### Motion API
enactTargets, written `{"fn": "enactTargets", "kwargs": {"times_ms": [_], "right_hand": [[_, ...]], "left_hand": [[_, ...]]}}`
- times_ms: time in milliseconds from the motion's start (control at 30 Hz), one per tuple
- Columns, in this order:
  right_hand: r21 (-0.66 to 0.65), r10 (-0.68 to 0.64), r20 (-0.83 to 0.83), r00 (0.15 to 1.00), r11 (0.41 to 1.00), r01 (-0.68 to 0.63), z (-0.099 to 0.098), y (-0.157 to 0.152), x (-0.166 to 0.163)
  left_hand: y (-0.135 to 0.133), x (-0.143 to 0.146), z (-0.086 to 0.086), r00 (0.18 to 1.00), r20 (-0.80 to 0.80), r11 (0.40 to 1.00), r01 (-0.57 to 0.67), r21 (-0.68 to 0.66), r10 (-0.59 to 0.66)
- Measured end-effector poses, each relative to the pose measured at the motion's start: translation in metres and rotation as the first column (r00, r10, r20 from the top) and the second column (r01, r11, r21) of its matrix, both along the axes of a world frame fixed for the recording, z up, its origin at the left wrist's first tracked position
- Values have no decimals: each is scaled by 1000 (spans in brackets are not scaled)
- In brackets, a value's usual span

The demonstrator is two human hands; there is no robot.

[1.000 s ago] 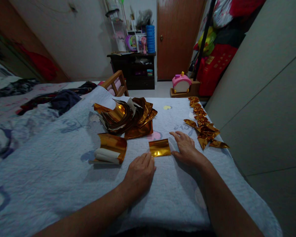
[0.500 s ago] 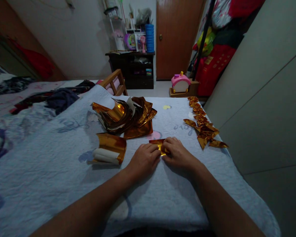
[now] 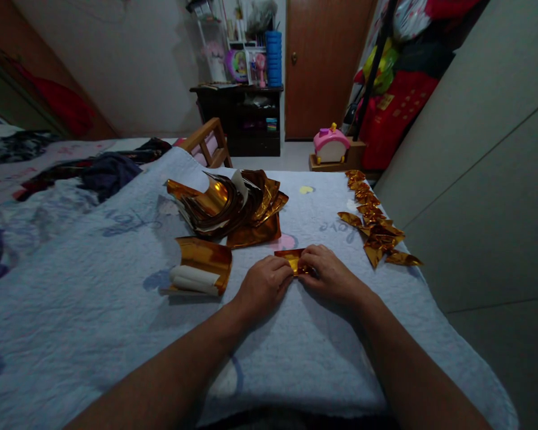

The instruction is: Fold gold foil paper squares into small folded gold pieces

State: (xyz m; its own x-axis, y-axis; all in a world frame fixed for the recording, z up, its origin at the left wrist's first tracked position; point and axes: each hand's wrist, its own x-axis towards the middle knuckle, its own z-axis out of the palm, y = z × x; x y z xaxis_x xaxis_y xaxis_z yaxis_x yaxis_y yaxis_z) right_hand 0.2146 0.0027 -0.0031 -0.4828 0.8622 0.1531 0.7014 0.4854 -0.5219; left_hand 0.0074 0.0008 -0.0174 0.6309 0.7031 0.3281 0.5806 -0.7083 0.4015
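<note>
A small sheet of shiny gold foil paper lies on the light blue bedspread between my hands, partly rolled or folded along its near edge. My left hand grips its left part, fingers bent and pressed together. On the right part, the closed fingers of my right hand press and pinch the foil. My hands cover much of the sheet. To the left sits a curled gold sheet with a white backing. Behind it rests a fanned stack of gold foil sheets.
Folded gold foil pieces form a row along the right side of the bedspread. A pale cabinet stands close on the right. Rumpled clothes lie at the left. Beyond the far edge are a wooden chair and a pink toy.
My right hand's fingers have shifted slightly on the foil, and the folded near edge under them shows a little more. The whole view has tilted slightly; the other pieces stay put.
</note>
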Motion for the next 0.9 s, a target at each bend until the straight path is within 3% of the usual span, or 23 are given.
{"fn": "enactTargets", "kwargs": {"times_ms": [300,500,900], "right_hand": [[-69,-126,-53,991,990,122,-3,3,3],[-117,-111,-7,994,987,109,3,4,6],[-129,-216,103,971,965,228,2,5,0]], "left_hand": [[3,1,2,989,-29,983,-144,-112,142],[5,2,0,978,-108,974,-191,-121,179],[5,4,3,944,-168,948,-303,-99,284]]}}
